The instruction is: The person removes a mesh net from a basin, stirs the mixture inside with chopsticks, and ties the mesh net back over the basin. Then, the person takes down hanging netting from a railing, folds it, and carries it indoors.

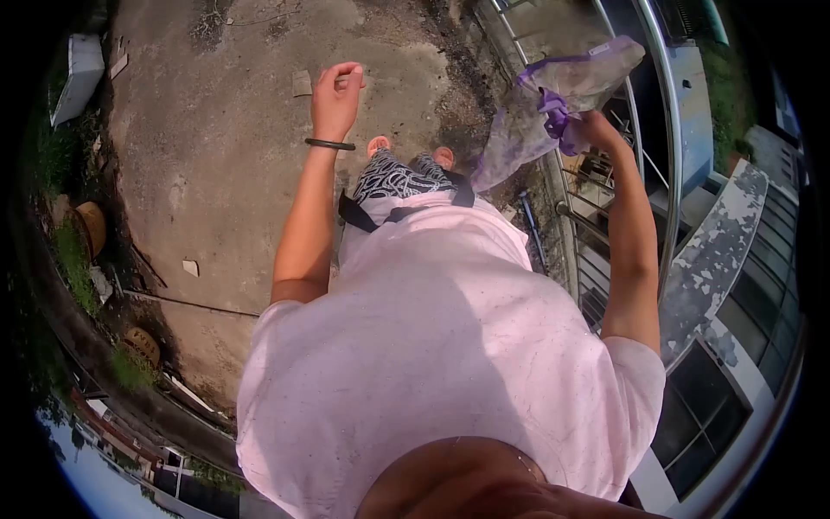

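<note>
My right hand (593, 131) is closed on a bunched purple part of a sheer, see-through cloth (510, 143) with purple edging. The cloth hangs spread out to the left and above the hand, beside the metal railing. One upper corner carries a small white label (599, 49). My left hand (335, 99) is raised over the concrete ground, its fingers loosely curled with nothing visible in them. A dark bracelet (329, 144) circles that wrist.
A shiny metal railing (671, 130) runs along my right side, with a lower level and building beyond it. A blue-handled tool (531, 227) lies by the concrete edge. Scraps such as a pale tile piece (190, 268) lie on the ground (207, 156). A white box-like object (79, 78) stands far left.
</note>
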Motion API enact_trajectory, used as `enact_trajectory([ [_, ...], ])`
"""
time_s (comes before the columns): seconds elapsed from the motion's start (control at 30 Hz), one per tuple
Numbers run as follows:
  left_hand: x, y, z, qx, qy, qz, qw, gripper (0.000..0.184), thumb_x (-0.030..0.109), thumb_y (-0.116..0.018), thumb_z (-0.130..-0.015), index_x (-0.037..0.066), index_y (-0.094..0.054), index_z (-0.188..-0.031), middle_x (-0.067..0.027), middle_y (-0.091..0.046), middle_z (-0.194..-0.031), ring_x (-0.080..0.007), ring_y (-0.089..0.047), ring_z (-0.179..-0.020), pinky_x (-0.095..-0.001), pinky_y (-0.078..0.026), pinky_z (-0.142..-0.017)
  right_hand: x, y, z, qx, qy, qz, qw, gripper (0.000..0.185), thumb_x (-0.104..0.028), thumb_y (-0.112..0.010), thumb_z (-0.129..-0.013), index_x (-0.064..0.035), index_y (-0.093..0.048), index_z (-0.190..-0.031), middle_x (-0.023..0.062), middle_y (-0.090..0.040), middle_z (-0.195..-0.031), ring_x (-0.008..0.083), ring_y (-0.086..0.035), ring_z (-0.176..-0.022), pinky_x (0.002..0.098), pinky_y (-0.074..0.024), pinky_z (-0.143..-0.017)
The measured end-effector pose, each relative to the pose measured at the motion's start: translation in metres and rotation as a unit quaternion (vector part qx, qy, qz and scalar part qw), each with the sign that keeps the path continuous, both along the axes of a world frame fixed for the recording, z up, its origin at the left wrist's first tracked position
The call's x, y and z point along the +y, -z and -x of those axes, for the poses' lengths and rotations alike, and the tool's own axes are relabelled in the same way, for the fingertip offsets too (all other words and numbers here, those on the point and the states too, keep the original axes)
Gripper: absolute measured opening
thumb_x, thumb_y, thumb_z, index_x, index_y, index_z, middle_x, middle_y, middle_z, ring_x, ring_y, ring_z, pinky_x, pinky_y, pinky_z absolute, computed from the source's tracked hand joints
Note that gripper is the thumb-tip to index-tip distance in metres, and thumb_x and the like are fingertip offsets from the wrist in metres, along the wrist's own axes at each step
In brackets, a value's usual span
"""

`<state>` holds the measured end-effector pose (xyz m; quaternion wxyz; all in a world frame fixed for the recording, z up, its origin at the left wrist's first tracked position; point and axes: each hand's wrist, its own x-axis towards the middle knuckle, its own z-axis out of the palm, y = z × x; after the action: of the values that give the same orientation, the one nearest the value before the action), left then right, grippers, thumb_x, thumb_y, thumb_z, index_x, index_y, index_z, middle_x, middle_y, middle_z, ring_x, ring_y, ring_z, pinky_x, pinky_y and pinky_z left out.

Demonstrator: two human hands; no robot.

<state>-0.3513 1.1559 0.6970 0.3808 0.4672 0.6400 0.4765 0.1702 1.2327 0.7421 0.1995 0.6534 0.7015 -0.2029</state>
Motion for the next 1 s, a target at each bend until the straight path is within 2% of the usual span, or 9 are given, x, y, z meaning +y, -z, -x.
enact_trajectory([
  [0.07, 0.004, 0.003, 0.001, 0.013, 0.004, 0.011, 1.000, 0.023, 0.025, -0.064, -0.090, 0.005, -0.066, -0.100, -0.0080, -0.063, -0.099, -0.0170, -0.069, -0.081, -0.0278, -0.052, -0.071, 0.030, -0.081, 0.004, 0.152, 0.109, -0.244, 0.952, 0.040, -0.036, -0.054, -0.093, -0.0034, -0.066, -0.113, 0.0142, -0.070, -0.101, 0.0266, -0.065, -0.100, 0.0370, -0.0470, -0.087],
  [0.13, 0.019, 0.004, -0.002, 0.033, 0.019, 0.033, 0.999, 0.025, 0.028, -0.064, -0.089, 0.006, -0.066, -0.100, -0.0072, -0.064, -0.097, -0.0172, -0.069, -0.082, -0.0290, -0.052, -0.071, 0.066, -0.175, -0.023, 0.334, 0.189, -0.458, 0.802, 0.046, -0.039, -0.054, -0.096, 0.0040, -0.065, -0.108, 0.0087, -0.069, -0.098, 0.0135, -0.066, -0.084, 0.0241, -0.0503, -0.077],
  [0.2, 0.034, 0.001, -0.015, 0.044, 0.044, 0.013, 0.998, 0.027, 0.031, -0.064, -0.089, 0.007, -0.066, -0.101, -0.0066, -0.065, -0.096, -0.0171, -0.068, -0.085, -0.0302, -0.052, -0.072, 0.065, -0.258, 0.010, 0.378, 0.244, -0.548, 0.705, 0.047, -0.040, -0.056, -0.095, 0.0035, -0.065, -0.112, 0.0090, -0.068, -0.101, 0.0165, -0.065, -0.092, 0.0275, -0.0511, -0.082],
  [0.33, 0.041, -0.027, -0.068, 0.066, 0.172, -0.012, 0.983, 0.035, 0.033, -0.064, -0.089, 0.002, -0.065, -0.106, -0.0097, -0.068, -0.101, -0.0175, -0.067, -0.091, -0.0306, -0.052, -0.076, 0.047, -0.321, 0.064, 0.464, 0.165, -0.553, 0.672, 0.042, -0.042, -0.055, -0.094, -0.0024, -0.061, -0.105, 0.0109, -0.065, -0.079, 0.0211, -0.065, -0.076, 0.0327, -0.0559, -0.067],
  [0.4, 0.038, -0.032, -0.090, 0.069, 0.235, 0.027, 0.969, 0.048, 0.041, -0.068, -0.085, 0.002, -0.061, -0.112, -0.0108, -0.067, -0.107, -0.0197, -0.065, -0.098, -0.0331, -0.051, -0.081, 0.033, -0.333, 0.060, 0.566, 0.035, -0.471, 0.676, 0.037, -0.036, -0.054, -0.095, -0.0024, -0.059, -0.109, 0.0120, -0.065, -0.087, 0.0219, -0.065, -0.083, 0.0340, -0.0568, -0.073],
  [0.57, 0.045, -0.015, -0.126, 0.129, 0.331, 0.036, 0.934, 0.092, 0.061, -0.074, -0.070, -0.001, -0.045, -0.132, -0.0182, -0.054, -0.128, -0.0271, -0.057, -0.115, -0.0388, -0.045, -0.097, 0.029, -0.363, 0.089, 0.666, 0.069, -0.427, 0.607, 0.029, -0.018, -0.044, -0.100, -0.0004, -0.050, -0.123, 0.0162, -0.062, -0.108, 0.0236, -0.064, -0.095, 0.0356, -0.0560, -0.083],
  [0.7, 0.079, 0.003, -0.149, 0.185, 0.311, -0.012, 0.932, 0.113, 0.075, -0.071, -0.059, 0.005, -0.036, -0.140, -0.0252, -0.043, -0.137, -0.0381, -0.048, -0.124, -0.0444, -0.043, -0.101, 0.005, -0.387, 0.096, 0.679, -0.090, -0.397, 0.611, 0.037, -0.008, -0.039, -0.099, 0.0008, -0.040, -0.135, 0.0187, -0.060, -0.113, 0.0251, -0.062, -0.099, 0.0383, -0.0542, -0.090],
  [0.93, 0.142, -0.015, -0.149, 0.104, 0.329, 0.066, 0.936, 0.115, 0.067, -0.077, -0.058, 0.004, -0.032, -0.144, -0.0239, -0.033, -0.146, -0.0366, -0.036, -0.134, -0.0426, -0.036, -0.108, -0.035, -0.434, 0.021, 0.563, 0.000, -0.499, 0.659, 0.037, -0.015, -0.046, -0.097, -0.0003, -0.047, -0.130, 0.0172, -0.062, -0.111, 0.0228, -0.063, -0.099, 0.0354, -0.0522, -0.088],
  [1.0, 0.148, -0.011, -0.164, 0.083, 0.361, -0.035, 0.928, 0.079, 0.055, -0.074, -0.074, 0.003, -0.053, -0.129, -0.0161, -0.057, -0.120, -0.0259, -0.056, -0.111, -0.0369, -0.046, -0.092, -0.047, -0.447, -0.018, 0.503, 0.048, -0.525, 0.685, 0.037, -0.016, -0.048, -0.096, -0.0006, -0.048, -0.129, 0.0168, -0.062, -0.111, 0.0222, -0.063, -0.099, 0.0346, -0.0516, -0.088],
])
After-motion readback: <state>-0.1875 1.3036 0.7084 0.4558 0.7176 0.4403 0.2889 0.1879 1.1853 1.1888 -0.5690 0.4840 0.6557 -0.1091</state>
